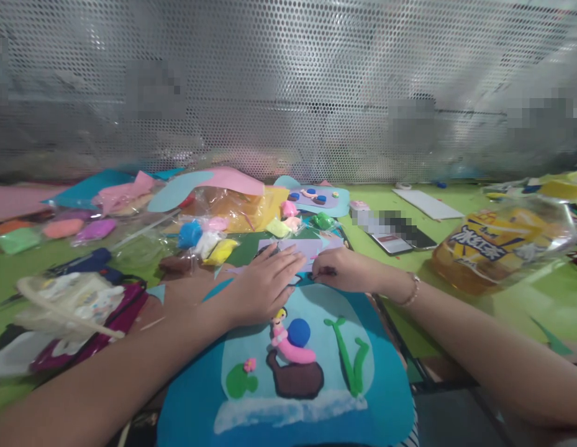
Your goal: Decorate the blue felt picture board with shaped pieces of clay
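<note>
My left hand (273,282) lies flat with its fingers stretched out, over the top edge of a blue card picture (386,372) and a lilac paper (300,249). Just right of it, my right hand (343,269) is closed in a pinch at the same edge; a small dark thing shows by its fingers, its kind unclear. On the picture are a pink clay figure (292,352) with a blue disc (299,333), a brown, dark-edged jug-like shape (300,380), green clay plants (346,360), a green leaf shape (239,380) and a white strip (292,411).
Bagged coloured clay (222,251) and paper sheets lie at the left and back. A second clay picture (311,197) stands behind my hands. To the right are a phone (394,239), a white board (428,205) and a large drink bottle (497,245). A pouch (83,304) lies left.
</note>
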`<state>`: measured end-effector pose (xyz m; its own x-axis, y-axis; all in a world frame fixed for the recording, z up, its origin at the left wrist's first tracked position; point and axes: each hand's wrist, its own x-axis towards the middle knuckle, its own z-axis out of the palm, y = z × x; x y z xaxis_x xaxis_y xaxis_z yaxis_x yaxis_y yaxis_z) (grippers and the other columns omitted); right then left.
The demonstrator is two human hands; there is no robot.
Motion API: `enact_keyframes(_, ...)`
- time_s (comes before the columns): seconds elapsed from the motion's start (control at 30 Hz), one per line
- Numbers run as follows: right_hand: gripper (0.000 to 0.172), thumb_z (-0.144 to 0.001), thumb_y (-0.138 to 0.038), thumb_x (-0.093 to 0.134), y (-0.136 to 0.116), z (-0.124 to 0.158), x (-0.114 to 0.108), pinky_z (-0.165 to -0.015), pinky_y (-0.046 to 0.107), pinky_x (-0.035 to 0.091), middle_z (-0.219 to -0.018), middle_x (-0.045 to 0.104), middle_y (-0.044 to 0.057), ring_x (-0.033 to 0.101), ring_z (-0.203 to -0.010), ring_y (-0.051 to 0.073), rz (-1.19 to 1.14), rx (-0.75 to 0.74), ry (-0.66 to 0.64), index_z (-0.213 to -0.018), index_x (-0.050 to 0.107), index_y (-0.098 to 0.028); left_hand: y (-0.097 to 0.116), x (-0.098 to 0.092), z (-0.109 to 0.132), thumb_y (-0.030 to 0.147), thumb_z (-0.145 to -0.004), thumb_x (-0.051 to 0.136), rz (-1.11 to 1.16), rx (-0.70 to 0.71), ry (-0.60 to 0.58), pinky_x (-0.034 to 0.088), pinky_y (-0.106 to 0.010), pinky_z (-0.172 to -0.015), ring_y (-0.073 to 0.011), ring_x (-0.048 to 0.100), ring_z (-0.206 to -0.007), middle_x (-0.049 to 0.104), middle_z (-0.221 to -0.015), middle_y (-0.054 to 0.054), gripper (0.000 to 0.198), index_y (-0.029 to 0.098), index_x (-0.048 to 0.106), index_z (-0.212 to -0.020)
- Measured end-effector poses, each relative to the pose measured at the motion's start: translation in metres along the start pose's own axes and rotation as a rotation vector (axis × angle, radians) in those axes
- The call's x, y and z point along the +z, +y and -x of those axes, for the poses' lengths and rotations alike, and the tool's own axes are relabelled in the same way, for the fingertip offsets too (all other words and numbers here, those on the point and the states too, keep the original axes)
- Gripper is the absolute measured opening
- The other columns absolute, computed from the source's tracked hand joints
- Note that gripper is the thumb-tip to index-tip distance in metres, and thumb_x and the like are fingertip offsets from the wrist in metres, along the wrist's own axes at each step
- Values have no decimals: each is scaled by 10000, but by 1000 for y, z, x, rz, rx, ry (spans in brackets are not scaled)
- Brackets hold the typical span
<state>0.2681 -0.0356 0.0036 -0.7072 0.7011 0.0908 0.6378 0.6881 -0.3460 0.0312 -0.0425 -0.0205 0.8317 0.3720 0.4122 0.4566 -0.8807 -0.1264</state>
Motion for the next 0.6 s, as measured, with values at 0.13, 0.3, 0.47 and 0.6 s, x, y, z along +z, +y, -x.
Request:
enact_keyframes(0.13,162,-768,-53,535,-4,1,2,-683,236,451,-831,669,58,595,-729,137,24,-10,-13,-841,652,-139,0,0,0,235,-919,353,2,5,-3,213,-484,-1143,-245,305,-1363,461,-1381,-146,464,83,376,-1357)
enact_keyframes(0.3,159,-770,-51,510,-3,2,6,-678,247,439,-818,647,61,579,-737,145,64,-9,5,-813,634,-141,0,0,0,233,-920,342,1,3,-2,229,-491,-1134,-246,324,-1353,467,-1375,-144,475,101,358,-1376)
enact_keyframes(0.47,140,-785,-70,502,-2,2,9,-658,247,416,-808,632,63,563,-729,147,103,2,23,-813,618,-142,0,0,0,236,-920,349,8,1,-4,223,-486,-1139,-242,311,-1360,460,-1379,-148,474,92,359,-1372)
enact_keyframes(0.6,136,-793,-71,496,-1,1,11,-651,244,404,-817,635,67,556,-728,144,93,17,38,-815,612,-140,-1,1,-1,235,-922,345,-3,5,-3,227,-488,-1136,-245,321,-1355,463,-1376,-148,468,89,366,-1366)
